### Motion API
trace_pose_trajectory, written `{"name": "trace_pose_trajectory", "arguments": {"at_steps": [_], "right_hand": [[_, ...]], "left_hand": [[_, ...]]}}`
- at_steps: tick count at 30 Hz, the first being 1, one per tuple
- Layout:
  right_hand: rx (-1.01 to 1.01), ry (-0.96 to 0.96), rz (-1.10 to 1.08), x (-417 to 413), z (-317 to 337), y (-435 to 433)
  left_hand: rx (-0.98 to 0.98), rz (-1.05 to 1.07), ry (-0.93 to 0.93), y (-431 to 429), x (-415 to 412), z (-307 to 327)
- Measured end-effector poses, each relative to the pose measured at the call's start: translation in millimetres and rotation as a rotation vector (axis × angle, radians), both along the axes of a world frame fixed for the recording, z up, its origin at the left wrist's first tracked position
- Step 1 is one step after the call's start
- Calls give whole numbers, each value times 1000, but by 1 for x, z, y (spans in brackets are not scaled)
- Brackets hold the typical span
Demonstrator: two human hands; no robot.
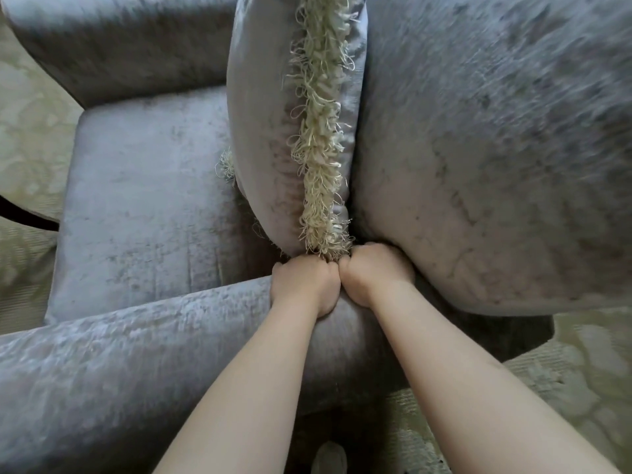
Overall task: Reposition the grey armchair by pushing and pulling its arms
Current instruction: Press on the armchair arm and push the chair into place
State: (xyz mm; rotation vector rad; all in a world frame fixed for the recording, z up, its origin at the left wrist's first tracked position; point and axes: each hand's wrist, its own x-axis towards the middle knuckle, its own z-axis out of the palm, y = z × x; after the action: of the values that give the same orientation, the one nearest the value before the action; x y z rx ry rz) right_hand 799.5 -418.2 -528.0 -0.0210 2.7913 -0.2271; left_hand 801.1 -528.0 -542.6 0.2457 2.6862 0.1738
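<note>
Here the near arm (171, 336) of the grey armchair (143, 200) is gripped by left hand (304, 285) and right hand (372, 271), both closed; a steady pull or push is next required.

place: home living room — grey armchair (143, 206) | fringed cushion (273, 131) | patterned carpet (564, 371)

Pale patterned carpet (564, 388) underfoot
</note>
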Motion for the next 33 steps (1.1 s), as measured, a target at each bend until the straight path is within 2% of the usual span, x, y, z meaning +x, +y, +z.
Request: {"name": "trace_pose_trajectory", "arguments": {"at_steps": [7, 13, 21, 27, 33], "right_hand": [[6, -2, 23, -3, -3, 0], [-24, 28, -33, -2, -3, 0], [32, -29, -60, 17, 7, 0], [-31, -72, -139, 39, 8, -6], [-6, 111, -185, 37, -4, -7]], "left_hand": [[-9, -18, -11, 0, -1, -2], [36, 58, -16, 2, -1, 5], [26, -1, -177, -2, 5, 13], [14, -52, -102, -6, 32, 19], [6, -44, 11, -5, 29, 10]]}}
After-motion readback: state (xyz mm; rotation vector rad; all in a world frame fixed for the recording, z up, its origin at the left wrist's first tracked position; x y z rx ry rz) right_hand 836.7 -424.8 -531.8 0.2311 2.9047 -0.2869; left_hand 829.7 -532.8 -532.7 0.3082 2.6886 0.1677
